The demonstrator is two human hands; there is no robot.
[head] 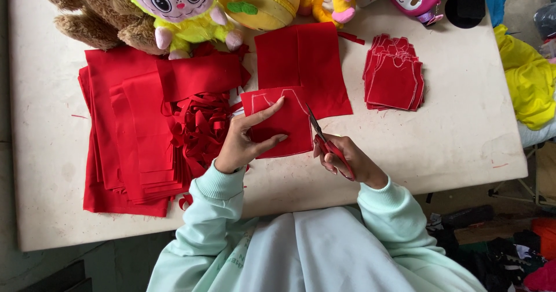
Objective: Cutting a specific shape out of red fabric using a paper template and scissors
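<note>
While the red cloth piece (278, 124) lies flat on the counter (452, 136) just ahead of the body, it is pinned by the left hand (246, 138), whose fingers (266, 111) are spread open and pressed on the fabric, forefinger stretched toward the chalked outline. The scissors (327, 141) are gripped in the closed fingers of the right hand (347, 159), the blades parted at the piece's right edge. A clean cut seems best served if the cloth is kept taut under the left fingers, well off the blade path, and if the chalk line is followed in short bites, the piece being turned rather than the wrist.

Just left of the piece a tangle of red scraps (202, 124) is heaped, touching the stacked red sheets (133, 136), so little room is left on that side. To the right, bare counter is open up to the near and right edges. Further off lie a larger red square (307, 60) and a pile of cut shapes (394, 75), well apart from the hands. At the far edge plush toys (174, 8) are crowded.
</note>
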